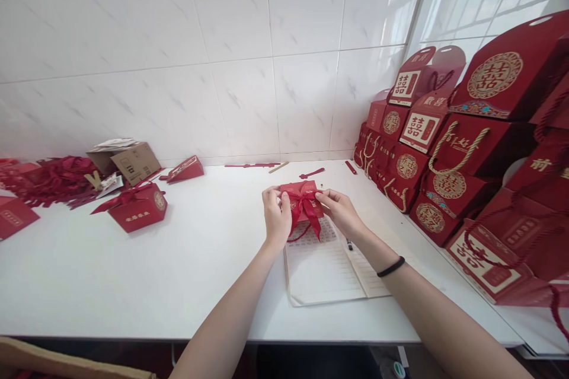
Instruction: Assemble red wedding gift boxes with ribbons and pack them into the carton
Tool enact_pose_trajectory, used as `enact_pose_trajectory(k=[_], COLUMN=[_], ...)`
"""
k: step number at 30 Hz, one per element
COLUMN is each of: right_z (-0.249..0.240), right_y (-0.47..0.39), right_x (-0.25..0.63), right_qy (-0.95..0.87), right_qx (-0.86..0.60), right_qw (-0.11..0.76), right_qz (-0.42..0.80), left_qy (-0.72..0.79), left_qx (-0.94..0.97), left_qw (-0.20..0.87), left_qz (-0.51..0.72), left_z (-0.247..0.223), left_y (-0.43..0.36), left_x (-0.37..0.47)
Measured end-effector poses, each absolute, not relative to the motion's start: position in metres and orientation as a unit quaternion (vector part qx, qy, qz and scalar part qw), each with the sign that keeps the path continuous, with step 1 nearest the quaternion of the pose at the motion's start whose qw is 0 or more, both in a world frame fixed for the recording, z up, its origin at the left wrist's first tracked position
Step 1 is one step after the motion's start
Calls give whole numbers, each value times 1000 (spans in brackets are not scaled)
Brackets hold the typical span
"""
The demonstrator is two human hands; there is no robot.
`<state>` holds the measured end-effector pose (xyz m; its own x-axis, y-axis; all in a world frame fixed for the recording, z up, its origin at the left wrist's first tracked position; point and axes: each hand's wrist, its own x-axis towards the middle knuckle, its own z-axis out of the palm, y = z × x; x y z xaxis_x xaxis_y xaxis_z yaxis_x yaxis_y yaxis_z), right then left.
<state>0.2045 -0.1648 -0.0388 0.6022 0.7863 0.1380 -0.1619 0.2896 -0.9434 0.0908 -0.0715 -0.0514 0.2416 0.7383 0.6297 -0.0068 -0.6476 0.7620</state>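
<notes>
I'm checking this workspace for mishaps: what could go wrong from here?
The ribbon bow on the small red box could skew or loosen if the right grip, at the bow's right side, tugs too hard against the left grip.
The pen on the open notebook below might get knocked.
The stacked boxes at the right could topple if bumped.

Workshop-like place: stacked red boxes point(493, 150), ribbon pile point(62, 182).

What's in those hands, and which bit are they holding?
A box with a bow. The left hand grips its left side; the right hand is at its right edge, gripping box or bow: I can't tell which.
</notes>
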Motion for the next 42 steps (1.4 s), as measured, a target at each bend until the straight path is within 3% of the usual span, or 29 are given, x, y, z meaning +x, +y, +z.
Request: enact_pose_trajectory(k=[12, 26, 32, 37, 42], right_z=[-41, -46, -53, -58, -60], right_y=[-162, -158, -153, -148, -148], right_x=[208, 211, 211, 213, 213], right_qy=[-263, -257, -324, -317, -329], right_qx=[-444, -473, -499, -517, -531], right_qw=[771, 763, 747, 742, 731], right_qz=[374, 356, 296, 284, 274], left_qy=[261, 294, 279, 257, 142], left_qx=[706, 648, 696, 797, 943], left_qw=[327, 501, 461, 373, 227], left_qz=[572, 492, 475, 400, 197], left_z=[-53, -49, -51, -26, 10], left_y=[-70, -55, -48, -30, -20], left_x=[93, 87, 85, 85, 80])
